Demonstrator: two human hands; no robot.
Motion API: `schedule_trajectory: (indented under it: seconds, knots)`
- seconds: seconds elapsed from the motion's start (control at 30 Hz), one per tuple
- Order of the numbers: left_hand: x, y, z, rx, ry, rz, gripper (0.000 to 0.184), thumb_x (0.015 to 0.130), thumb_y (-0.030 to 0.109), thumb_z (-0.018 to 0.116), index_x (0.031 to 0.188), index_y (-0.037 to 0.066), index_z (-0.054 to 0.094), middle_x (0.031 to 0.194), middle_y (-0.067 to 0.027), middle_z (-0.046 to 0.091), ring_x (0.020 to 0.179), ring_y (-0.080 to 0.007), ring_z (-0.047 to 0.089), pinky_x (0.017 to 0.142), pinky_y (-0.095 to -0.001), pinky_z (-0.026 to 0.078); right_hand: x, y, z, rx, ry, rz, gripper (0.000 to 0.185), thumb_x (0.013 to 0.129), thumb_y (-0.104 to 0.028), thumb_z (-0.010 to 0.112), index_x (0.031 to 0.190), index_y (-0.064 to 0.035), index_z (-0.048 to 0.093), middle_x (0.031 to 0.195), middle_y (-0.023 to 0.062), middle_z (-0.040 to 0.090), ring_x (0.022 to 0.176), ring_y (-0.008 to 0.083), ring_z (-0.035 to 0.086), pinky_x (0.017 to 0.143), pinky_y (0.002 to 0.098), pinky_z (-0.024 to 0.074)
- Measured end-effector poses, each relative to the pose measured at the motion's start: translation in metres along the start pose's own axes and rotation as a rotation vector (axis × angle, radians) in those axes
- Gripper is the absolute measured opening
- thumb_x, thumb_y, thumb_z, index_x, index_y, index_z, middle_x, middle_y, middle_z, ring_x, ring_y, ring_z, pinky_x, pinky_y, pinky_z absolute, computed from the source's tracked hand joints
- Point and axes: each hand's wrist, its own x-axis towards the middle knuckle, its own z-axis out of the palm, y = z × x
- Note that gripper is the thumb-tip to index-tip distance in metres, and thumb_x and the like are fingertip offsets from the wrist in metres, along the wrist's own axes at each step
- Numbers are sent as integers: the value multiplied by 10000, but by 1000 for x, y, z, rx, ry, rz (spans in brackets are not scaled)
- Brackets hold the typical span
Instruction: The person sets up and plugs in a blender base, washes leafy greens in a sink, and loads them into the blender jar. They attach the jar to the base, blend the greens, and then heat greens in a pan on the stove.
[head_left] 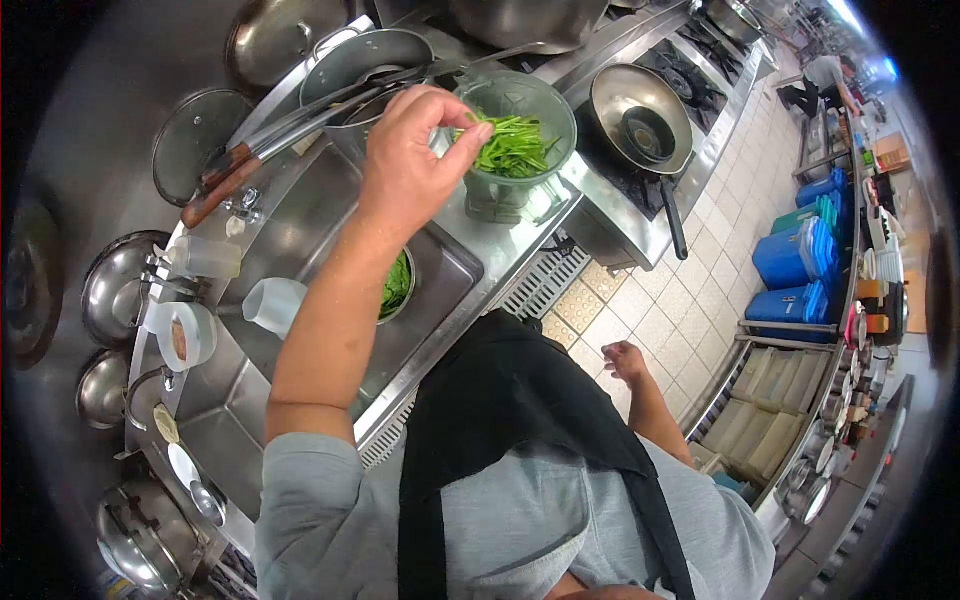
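Note:
My left hand (420, 150) reaches over the sink edge to a clear blender jug (545, 182). Its thumb and fingertips are pinched on a few green stems at the jug's rim. Cut green stems (518, 150) fill the upper part of the jug, which stands on the steel counter. Below my left forearm, a round metal container (408, 302) of green leaves (394, 286) sits in the sink, partly hidden by the arm. My right hand (625, 362) hangs over the tiled floor, fingers loosely curled and apart, with nothing in it.
A pan (640, 90) with a smaller black pan inside rests on the stove. Wooden-handled utensils (225, 185) lie across a large pot (385, 55). A white plastic jug (272, 305) is in the sink. Blue bins (790, 255) line the right; another person (825, 80) stands far back.

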Motion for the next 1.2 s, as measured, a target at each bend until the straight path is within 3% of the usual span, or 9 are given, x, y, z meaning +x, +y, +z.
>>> schedule_trajectory:
  seconds: [0.07,0.17,0.33,0.47,0.6,0.9,0.97,1.03,1.2]
  knots:
    - [2,0,8,-79,54,11,166,802,192,702,914,75,666,1028,-90,631,1019,-278,572,854,-390,450,-2,6,7,-40,-2,36,281,865,-249,652,1053,-48,597,914,81,635,744,203,620,663,372,507]
    - [-6,-22,38,455,-222,207,347,804,263,703,1137,169,677,1237,-84,578,1258,-338,409,1025,-469,331,-10,12,14,-40,-2,73,272,867,-248,645,1050,-52,596,915,79,635,751,210,625,672,385,508]
    - [-19,-44,15,216,76,177,293,789,238,712,1048,105,678,1163,-82,611,1170,-317,487,973,-417,383,-25,24,27,109,48,80,268,869,-266,645,1050,-76,591,900,55,633,723,183,614,640,348,491]
    - [-88,-114,-11,-221,209,-609,171,832,163,694,901,20,630,927,-49,651,789,-189,622,707,-326,486,-41,58,39,191,76,108,254,849,-259,687,1008,-82,596,832,36,629,671,172,606,562,317,479]
    - [-164,-214,-56,-626,531,-1005,130,865,88,654,964,38,585,866,-76,622,679,-164,592,603,-282,496,-80,57,36,81,2,106,223,860,-219,669,979,-44,596,774,49,610,623,168,585,546,316,467]
    - [-154,-227,-133,-1093,767,-734,144,885,52,577,1028,43,590,881,-87,627,792,-238,626,714,-395,524,-70,68,20,111,146,214,227,858,-255,661,919,-48,590,705,55,580,586,180,567,480,328,448]
    - [-180,-266,-113,-938,511,-955,245,901,118,577,1123,14,593,929,-108,645,862,-255,633,807,-387,511,-67,51,18,127,194,121,258,848,-271,678,923,-38,598,723,53,595,614,178,585,493,321,461]
    - [-193,-276,-83,-2,-347,-1108,392,877,168,632,1209,-26,559,1023,-142,656,948,-244,625,902,-349,471,-72,24,28,153,238,37,271,842,-262,690,929,-16,615,750,59,616,635,181,599,518,321,480]
    - [-213,-187,11,-209,-383,-1047,423,877,206,666,1210,-37,572,1116,-150,651,1018,-204,610,893,-311,456,-77,29,41,64,237,-76,307,860,-280,678,999,-10,635,844,83,663,697,167,633,587,304,500]
